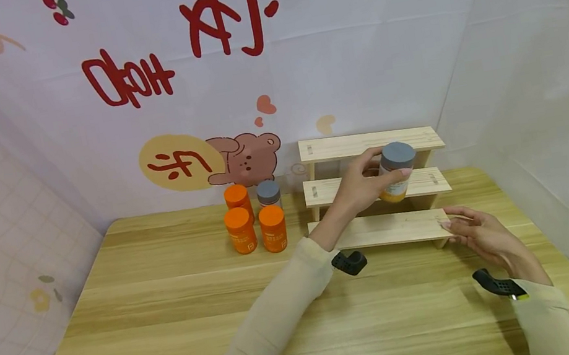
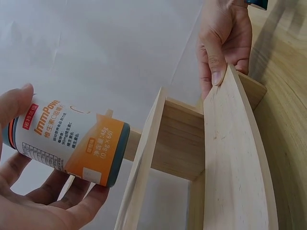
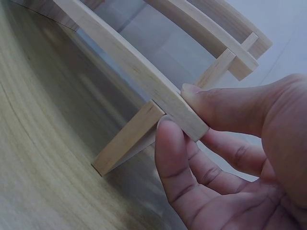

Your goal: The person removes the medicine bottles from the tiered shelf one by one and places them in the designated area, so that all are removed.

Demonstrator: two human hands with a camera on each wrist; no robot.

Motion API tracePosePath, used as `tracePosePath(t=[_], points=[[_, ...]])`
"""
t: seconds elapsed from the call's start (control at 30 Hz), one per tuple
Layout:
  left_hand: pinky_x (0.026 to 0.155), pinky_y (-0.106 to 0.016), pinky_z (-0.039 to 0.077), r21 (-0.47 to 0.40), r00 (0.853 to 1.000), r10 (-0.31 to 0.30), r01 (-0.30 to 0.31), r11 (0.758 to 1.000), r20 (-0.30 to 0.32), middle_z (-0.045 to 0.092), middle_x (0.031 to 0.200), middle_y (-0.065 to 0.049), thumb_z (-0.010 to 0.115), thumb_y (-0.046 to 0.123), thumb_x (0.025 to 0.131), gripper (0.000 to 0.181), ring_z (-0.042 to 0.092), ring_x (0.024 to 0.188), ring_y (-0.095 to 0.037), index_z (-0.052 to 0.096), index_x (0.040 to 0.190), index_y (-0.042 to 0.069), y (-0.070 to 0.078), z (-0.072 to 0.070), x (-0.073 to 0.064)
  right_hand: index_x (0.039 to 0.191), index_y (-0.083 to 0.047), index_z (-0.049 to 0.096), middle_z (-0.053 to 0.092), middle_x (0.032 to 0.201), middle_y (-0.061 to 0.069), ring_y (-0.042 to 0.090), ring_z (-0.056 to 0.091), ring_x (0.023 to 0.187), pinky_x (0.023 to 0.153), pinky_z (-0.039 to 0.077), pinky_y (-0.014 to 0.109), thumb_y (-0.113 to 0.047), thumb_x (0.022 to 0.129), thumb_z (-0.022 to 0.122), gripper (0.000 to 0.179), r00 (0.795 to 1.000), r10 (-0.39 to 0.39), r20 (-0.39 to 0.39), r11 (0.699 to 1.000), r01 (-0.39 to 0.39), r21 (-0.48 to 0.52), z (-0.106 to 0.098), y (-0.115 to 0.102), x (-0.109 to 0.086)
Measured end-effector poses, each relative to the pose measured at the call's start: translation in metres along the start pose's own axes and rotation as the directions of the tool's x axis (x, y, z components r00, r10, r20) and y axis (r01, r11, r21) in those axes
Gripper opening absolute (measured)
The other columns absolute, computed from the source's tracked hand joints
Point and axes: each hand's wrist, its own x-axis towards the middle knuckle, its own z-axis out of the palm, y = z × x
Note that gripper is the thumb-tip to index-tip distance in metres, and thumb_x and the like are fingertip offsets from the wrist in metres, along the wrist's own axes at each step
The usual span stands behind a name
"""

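My left hand (image 1: 363,184) grips a pill bottle (image 1: 396,176) with a grey lid and an orange and white label, held over the middle step of a wooden three-tier shelf (image 1: 378,231). In the left wrist view the bottle (image 2: 72,139) lies tilted between thumb and fingers, its label facing the camera. My right hand (image 1: 488,234) pinches the right end of the lowest board; in the right wrist view the thumb lies on top of the board (image 3: 139,76) and a finger is underneath, next to the leg.
Left of the shelf stand several bottles: orange ones (image 1: 241,232) and one with a grey lid (image 1: 268,193). They rest on the wood-grain table (image 1: 173,322). A white printed cloth (image 1: 351,34) hangs behind the shelf and along both sides.
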Motion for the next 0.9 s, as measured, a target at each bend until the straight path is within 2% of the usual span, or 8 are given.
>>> tracePosePath(t=[0.43,0.7,0.9], points=[[0.082,-0.03,0.057,-0.016,0.999,-0.002,0.001,1.0,-0.037,0.065,0.123,0.002,0.081,0.04,0.088,0.06,0.062,0.11,-0.011,0.057,0.143,0.037,0.0,-0.017,-0.017,0.156,-0.005,0.029,0.06,0.112,-0.006,0.004,0.062,0.096,0.082,0.059,0.022,-0.017,0.104,0.062,0.063,1.0,0.023,-0.014,0.999,-0.023,-0.025,-0.001,0.001,0.001],[0.086,-0.032,0.057,-0.038,0.999,0.035,-0.037,0.999,-0.037,0.066,0.124,0.004,0.08,0.036,0.09,0.056,0.063,0.114,-0.015,0.059,0.141,0.038,-0.001,-0.029,-0.03,0.153,-0.007,0.034,0.061,0.111,-0.005,0.005,0.063,0.096,0.082,0.059,0.022,-0.014,0.103,0.062,0.057,1.0,0.006,-0.005,1.0,-0.006,-0.005,-0.001,0.002,0.001],[0.09,-0.034,0.057,-0.055,0.998,0.039,-0.042,0.998,-0.051,0.067,0.127,0.005,0.078,0.033,0.091,0.054,0.063,0.115,-0.014,0.059,0.141,0.038,-0.002,-0.039,-0.039,0.147,-0.011,0.039,0.063,0.109,-0.005,0.006,0.064,0.095,0.082,0.059,0.022,-0.012,0.103,0.062,0.05,1.0,0.001,-0.007,1.0,-0.001,0.018,0.0,0.002,0.002]])
